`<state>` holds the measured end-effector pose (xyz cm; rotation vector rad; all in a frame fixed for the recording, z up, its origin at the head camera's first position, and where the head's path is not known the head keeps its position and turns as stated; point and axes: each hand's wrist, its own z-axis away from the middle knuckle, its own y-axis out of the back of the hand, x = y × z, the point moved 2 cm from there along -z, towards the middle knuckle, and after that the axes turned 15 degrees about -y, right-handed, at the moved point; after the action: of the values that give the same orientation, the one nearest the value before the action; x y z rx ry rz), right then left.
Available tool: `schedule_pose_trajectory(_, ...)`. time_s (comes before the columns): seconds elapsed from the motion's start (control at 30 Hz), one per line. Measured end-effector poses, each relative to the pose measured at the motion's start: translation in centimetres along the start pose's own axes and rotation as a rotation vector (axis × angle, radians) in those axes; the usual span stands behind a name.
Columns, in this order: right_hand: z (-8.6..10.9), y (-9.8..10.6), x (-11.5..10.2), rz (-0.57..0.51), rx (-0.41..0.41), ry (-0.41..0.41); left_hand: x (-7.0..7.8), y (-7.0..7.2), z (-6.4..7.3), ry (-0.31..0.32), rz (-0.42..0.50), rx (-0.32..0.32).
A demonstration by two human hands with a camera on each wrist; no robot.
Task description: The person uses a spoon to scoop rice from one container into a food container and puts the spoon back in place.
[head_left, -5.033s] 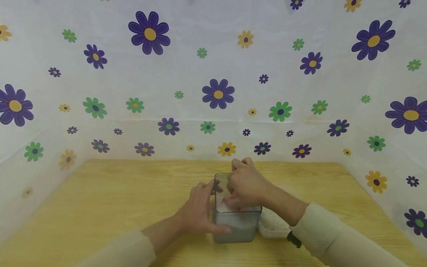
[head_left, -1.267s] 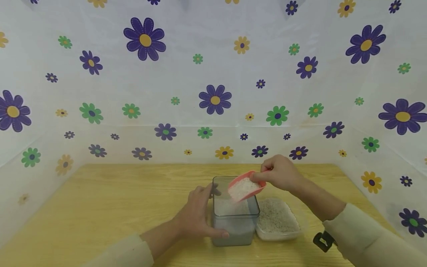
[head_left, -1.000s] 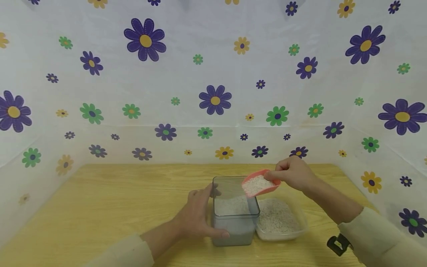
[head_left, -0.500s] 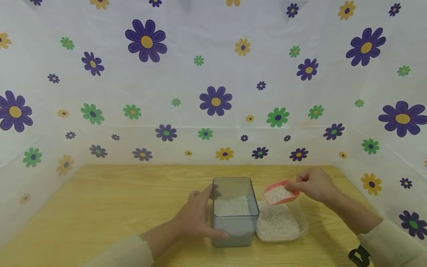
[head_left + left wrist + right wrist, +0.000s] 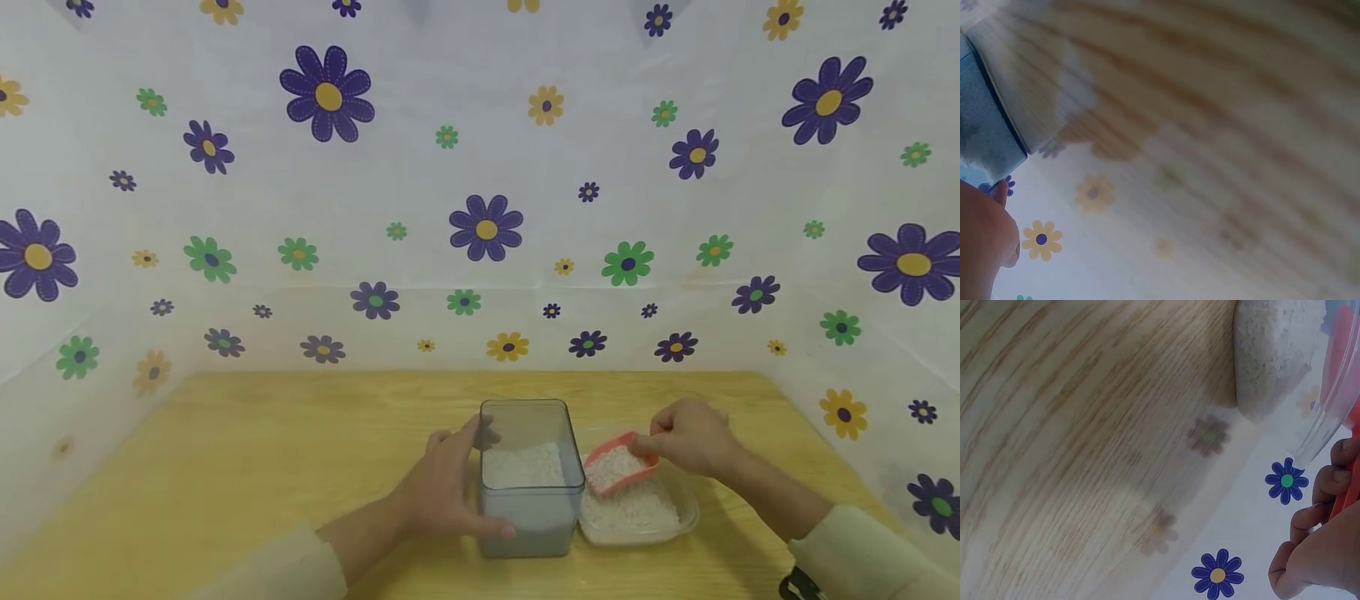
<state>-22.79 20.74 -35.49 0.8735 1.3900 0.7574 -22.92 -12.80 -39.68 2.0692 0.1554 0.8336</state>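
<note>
My left hand (image 5: 442, 487) holds the left side of a tall smoky-clear plastic container (image 5: 528, 521), thumb across its front and fingers toward the back. White rice-like grains (image 5: 525, 465) lie inside it. In my right hand (image 5: 693, 437) is a coral-pink scoop (image 5: 651, 468) loaded with grains, held tilted at the rice in a low clear plastic tub (image 5: 686, 521) just right of the container. The right wrist view shows curled fingers (image 5: 1329, 484) around the scoop's red handle (image 5: 1349, 499). Whether the scoop's lip is sunk in the rice I cannot tell.
Both vessels stand close together on a wood-grain table (image 5: 300, 433). A white flower-print sheet (image 5: 420, 183) encloses the back and sides. A black strap piece (image 5: 801, 585) sits at the right sleeve.
Earlier the right hand was inside the tall container. It then brought the loaded scoop up and rightward, and has now lowered it to the tub. The left hand has stayed in place.
</note>
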Motion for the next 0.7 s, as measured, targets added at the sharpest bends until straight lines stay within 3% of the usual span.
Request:
schedule_pose_trajectory(0.23,0.1,-0.6,-0.7,0.030,0.020,-0.001,-0.1,-0.1,0.3,0.004,0.014,0.004)
schedule_pose_trajectory(0.7,0.8,-0.2,-1.3,0.208,0.156,0.092,0.0,0.0,0.3,0.006,0.046,0.006)
